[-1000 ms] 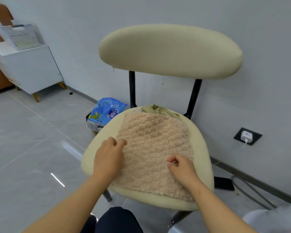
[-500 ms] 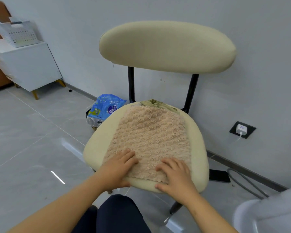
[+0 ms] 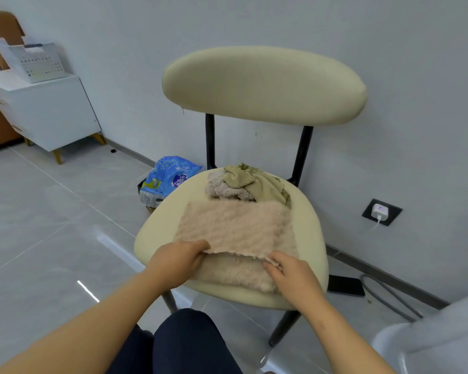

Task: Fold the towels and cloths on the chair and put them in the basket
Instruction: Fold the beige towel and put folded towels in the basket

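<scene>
A fluffy beige towel (image 3: 235, 228) lies on the cream seat of the chair (image 3: 157, 236), its far half doubled over toward me. My left hand (image 3: 177, 261) grips the folded edge at the left. My right hand (image 3: 289, 271) pinches the same edge at the right. Behind the towel, at the back of the seat, sit a crumpled olive cloth (image 3: 254, 182) and a bunched grey-pink cloth (image 3: 222, 188). A white basket (image 3: 35, 62) stands on the white cabinet (image 3: 52, 114) far to the left.
A blue plastic pack (image 3: 170, 176) lies on a box on the floor left of the chair. A charger (image 3: 379, 211) is plugged into a wall socket at the right, with a black phone (image 3: 345, 286) and grey cable on the floor. A white rounded object (image 3: 427, 344) is at bottom right.
My hands moved from pressing flat on the towel's near edge to holding a folded-over edge. The far half of the towel came toward me, uncovering the two cloths at the back.
</scene>
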Action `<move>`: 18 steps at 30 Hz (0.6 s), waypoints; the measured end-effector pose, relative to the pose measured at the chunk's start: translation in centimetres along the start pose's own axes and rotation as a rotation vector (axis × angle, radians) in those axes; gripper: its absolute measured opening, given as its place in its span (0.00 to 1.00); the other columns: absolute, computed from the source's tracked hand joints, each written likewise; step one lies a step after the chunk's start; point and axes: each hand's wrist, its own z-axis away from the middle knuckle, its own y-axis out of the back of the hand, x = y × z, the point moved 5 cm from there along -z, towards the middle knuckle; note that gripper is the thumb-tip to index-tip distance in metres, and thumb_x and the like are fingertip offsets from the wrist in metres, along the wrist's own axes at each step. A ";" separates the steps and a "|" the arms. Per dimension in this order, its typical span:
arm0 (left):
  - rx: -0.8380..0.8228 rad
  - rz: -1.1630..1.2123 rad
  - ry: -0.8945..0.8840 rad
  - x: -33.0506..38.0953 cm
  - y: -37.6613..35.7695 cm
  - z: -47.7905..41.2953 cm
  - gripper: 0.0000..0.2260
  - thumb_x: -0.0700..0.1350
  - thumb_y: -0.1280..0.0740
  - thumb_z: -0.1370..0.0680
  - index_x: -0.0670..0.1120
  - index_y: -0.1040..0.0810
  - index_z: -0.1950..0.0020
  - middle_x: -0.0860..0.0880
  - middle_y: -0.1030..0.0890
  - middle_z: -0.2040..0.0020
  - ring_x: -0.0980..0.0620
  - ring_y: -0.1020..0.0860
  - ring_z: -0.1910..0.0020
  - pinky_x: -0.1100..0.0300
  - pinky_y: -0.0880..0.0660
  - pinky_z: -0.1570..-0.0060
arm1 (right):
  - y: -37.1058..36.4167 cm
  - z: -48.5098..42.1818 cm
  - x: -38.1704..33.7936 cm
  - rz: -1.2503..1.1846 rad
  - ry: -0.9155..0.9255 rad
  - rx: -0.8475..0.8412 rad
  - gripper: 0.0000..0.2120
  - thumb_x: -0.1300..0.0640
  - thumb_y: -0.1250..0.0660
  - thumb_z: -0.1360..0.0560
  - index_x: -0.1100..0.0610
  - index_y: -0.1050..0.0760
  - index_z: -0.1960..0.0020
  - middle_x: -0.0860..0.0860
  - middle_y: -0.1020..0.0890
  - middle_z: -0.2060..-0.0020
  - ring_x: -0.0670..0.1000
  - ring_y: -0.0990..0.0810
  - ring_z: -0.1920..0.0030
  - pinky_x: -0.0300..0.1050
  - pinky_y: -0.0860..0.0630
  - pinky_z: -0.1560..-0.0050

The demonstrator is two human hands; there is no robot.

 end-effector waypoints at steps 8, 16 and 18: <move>-0.234 0.200 0.082 -1.7 0.9 0.5 0.08 0.52 0.37 0.23 0.53 0.24 0.46 0.57 0.26 0.58 0.55 0.26 0.54 0.61 0.30 0.52 | 0.5 0.7 1.5 -0.015 -0.048 -0.183 0.08 0.49 0.35 0.24 0.53 0.25 0.56 0.45 0.24 0.64 0.44 0.28 0.63 0.39 0.34 0.63; -0.141 0.388 0.321 -3.8 0.3 0.2 0.05 0.44 0.38 0.24 0.49 0.23 0.54 0.50 0.22 0.55 0.51 0.26 0.54 0.58 0.29 0.56 | 1.9 -0.9 2.4 -0.231 -0.156 0.009 0.03 0.57 0.32 0.26 0.51 0.22 0.53 0.44 0.21 0.58 0.42 0.25 0.57 0.30 0.33 0.63; -0.143 0.384 0.355 -4.2 -0.5 0.2 0.05 0.43 0.39 0.24 0.47 0.26 0.59 0.50 0.25 0.60 0.52 0.29 0.60 0.61 0.32 0.62 | 1.8 -1.4 2.3 -0.257 -0.145 0.022 0.02 0.57 0.33 0.25 0.52 0.22 0.53 0.44 0.20 0.58 0.42 0.25 0.56 0.31 0.33 0.62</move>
